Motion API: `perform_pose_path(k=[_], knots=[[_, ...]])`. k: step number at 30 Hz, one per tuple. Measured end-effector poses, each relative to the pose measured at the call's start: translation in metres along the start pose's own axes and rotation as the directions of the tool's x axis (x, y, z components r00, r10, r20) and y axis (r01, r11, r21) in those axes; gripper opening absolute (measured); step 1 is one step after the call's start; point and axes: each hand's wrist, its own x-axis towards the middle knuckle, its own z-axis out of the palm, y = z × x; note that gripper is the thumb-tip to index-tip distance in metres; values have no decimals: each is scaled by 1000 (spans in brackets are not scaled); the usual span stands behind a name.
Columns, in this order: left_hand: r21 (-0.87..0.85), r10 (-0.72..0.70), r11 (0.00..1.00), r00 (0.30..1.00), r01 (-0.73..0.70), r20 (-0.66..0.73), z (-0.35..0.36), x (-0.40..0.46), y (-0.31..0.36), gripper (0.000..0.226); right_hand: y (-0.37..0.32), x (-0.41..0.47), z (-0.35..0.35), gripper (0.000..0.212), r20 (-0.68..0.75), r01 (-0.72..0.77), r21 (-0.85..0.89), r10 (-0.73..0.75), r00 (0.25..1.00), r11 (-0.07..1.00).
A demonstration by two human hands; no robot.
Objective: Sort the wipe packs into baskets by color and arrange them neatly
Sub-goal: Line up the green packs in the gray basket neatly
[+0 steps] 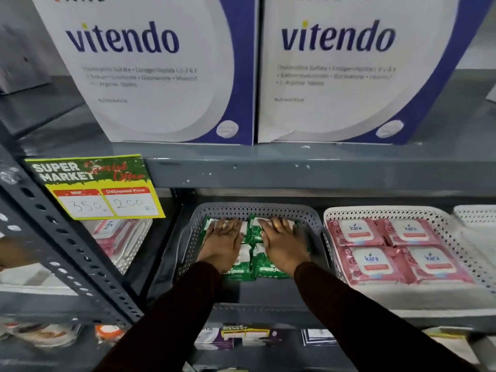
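Several green wipe packs lie flat in a grey perforated basket on the middle shelf. My left hand rests palm down on the left packs, fingers spread. My right hand presses flat on the right packs the same way. Neither hand grips a pack. To the right, a white perforated basket holds several pink wipe packs laid in two neat rows. More pink packs sit in a clear container at the left, partly hidden behind a price sign.
Two large white and blue boxes stand on the shelf above. A yellow and green price sign hangs from the shelf edge. A slotted grey upright runs diagonally at the left. Another white basket shows at the far right.
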Motion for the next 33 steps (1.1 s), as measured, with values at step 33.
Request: perform_pose_path(k=[33], knots=[[84, -16, 996, 987, 3, 158, 49, 42, 334, 61, 329, -108, -118, 63, 10, -196, -190, 201, 980, 962]])
